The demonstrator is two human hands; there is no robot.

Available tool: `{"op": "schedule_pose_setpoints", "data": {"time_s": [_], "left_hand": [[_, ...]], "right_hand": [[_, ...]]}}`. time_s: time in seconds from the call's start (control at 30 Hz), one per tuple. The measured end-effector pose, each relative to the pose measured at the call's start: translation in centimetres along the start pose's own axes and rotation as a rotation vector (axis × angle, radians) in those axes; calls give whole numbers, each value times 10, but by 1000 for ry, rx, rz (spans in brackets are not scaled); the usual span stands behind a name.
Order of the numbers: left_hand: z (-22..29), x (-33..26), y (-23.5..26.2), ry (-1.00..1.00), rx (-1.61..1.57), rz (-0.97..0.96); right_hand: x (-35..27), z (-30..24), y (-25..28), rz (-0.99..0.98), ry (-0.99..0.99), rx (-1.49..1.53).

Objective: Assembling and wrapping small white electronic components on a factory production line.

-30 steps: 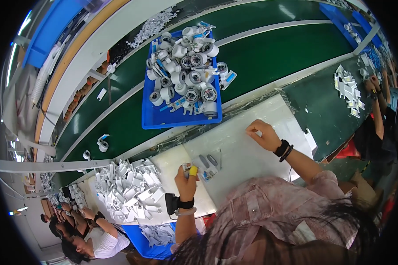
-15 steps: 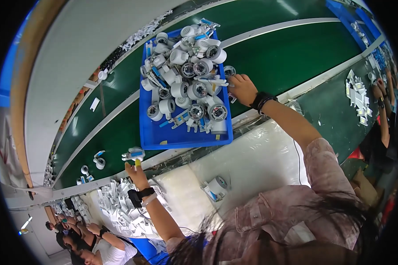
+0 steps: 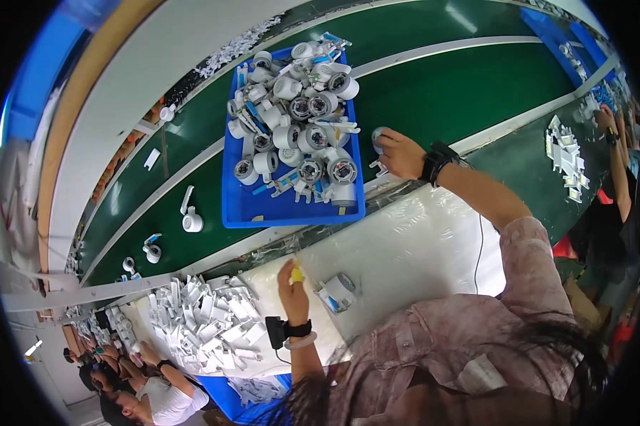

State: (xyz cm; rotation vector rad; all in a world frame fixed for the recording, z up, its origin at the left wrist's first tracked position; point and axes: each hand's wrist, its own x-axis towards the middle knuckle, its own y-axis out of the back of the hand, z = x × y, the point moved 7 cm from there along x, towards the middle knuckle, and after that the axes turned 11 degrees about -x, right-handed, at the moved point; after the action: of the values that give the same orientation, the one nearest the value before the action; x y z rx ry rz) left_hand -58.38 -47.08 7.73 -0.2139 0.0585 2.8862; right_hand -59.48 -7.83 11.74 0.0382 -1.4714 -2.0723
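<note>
My right hand [image 3: 401, 155] is closed round a white part with a grey rounded end [image 3: 377, 138], just right of the blue bin [image 3: 291, 216]. That bin is heaped with white cylindrical housings [image 3: 286, 136] that have grey rims and arms. My left hand [image 3: 293, 292], a yellow cover on one finger, hovers over the pale work surface with nothing visible in it, fingers stretched out. Beside it, to the right, a white cylindrical housing with a blue strip [image 3: 338, 291] lies on the surface. A white round part with an arm [image 3: 192, 221] rests on the green belt.
Loose white plastic pieces [image 3: 206, 319] are piled left of my left hand. Several parts sit farther left on the green belt [image 3: 462, 92]. White pieces [image 3: 567, 160] lie at the right, near another person's arm [image 3: 618, 167]. A person in white [image 3: 167, 397] sits at lower left.
My left hand has let go of the white part, now on the belt, and moved right over the work surface. My right hand has shifted slightly right, away from the bin, with the white part.
</note>
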Motion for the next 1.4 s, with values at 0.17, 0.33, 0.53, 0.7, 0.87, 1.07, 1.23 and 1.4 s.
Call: {"op": "schedule_pose_setpoints", "data": {"time_s": [0.17, 0.33, 0.53, 0.7, 0.87, 1.07, 1.23, 1.4], "left_hand": [[21, -37, -74, 59, -171, -229], [78, -71, -138, -369, 113, -317], [88, -100, -163, -327, 123, -549], [66, -116, -164, -56, -273, -763], [86, -128, -159, -43, -302, -672], [123, -138, -144, -123, -230, -532], [105, -144, -147, 89, -371, -486], [99, -152, -157, 183, -401, -537]], "right_hand": [[-30, -15, 69, 242, -282, 440], [-65, -80, 126, 175, -572, 926], [-85, -141, 190, 215, -714, 1178], [-99, -161, 207, 129, -752, 1417], [-105, -165, 219, 47, -837, 1654], [-105, -153, 245, 299, -632, 636], [-100, -147, 267, 346, -686, 589], [-110, -155, 276, 510, -726, 815]]}}
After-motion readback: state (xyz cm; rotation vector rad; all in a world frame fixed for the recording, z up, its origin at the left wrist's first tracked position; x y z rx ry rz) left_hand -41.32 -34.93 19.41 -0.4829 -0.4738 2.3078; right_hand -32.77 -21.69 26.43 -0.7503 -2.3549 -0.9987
